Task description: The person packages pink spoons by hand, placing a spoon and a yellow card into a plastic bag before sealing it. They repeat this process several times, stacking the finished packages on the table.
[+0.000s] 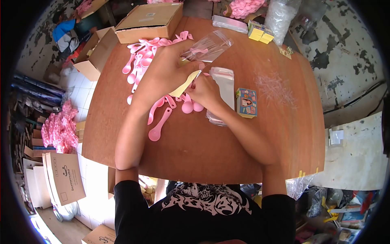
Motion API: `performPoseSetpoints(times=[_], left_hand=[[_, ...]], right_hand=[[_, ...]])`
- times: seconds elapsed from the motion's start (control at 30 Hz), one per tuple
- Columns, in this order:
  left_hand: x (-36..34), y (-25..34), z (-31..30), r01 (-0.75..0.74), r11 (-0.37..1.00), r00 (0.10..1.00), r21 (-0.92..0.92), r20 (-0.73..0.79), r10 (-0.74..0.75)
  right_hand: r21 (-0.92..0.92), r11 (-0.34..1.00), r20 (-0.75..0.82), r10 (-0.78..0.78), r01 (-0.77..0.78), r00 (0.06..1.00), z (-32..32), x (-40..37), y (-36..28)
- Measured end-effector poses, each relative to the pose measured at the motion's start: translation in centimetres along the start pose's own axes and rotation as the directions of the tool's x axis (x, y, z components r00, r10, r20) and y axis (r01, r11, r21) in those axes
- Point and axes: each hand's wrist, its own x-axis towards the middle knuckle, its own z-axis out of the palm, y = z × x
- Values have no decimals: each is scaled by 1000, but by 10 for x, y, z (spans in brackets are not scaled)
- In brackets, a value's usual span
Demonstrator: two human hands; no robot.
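My left hand (168,67) is closed around a clear plastic bag (221,44) whose far end sticks out past the fingers. A pink scoop (199,51) shows through the film. Between my hands is a yellow card (185,83), tilted. My right hand (204,89) is pinched at the bag's near edge, beside the card; its fingertips are partly hidden. Below my hands, pink measuring scoops (161,125) lie on the table, with a larger pile of pink scoops (139,61) behind my left arm. Right of my right hand lies a stack of clear bags (223,81).
A small illustrated box (247,103) stands on the wooden table (195,154), near thin plastic strips (275,89). At the back are a cardboard box (149,20), yellow boxes (260,32) and a plastic-wrapped roll (281,20). Another person (65,34) is at far left.
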Motion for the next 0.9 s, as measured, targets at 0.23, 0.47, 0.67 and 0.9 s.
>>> performPoseSetpoints(times=[0.23, 0.47, 0.67, 0.9], left_hand=[[3, -14, 5, -21, 995, 999, -97, -51, 16], [2, -5, 16, 301, 912, 953, -279, 132, -274], [-1, -12, 45, 249, 934, 918, -258, 369, -142], [-5, -11, 64, 292, 809, 924, -510, 369, -100]], right_hand=[[721, 692, -108, 74, 28, 991, -48, -13, 15], [682, 572, -625, 135, 455, 769, -158, -31, 5], [601, 603, -721, 126, 524, 682, -173, -46, -4], [611, 691, -615, 107, 386, 781, -167, -45, -6]])
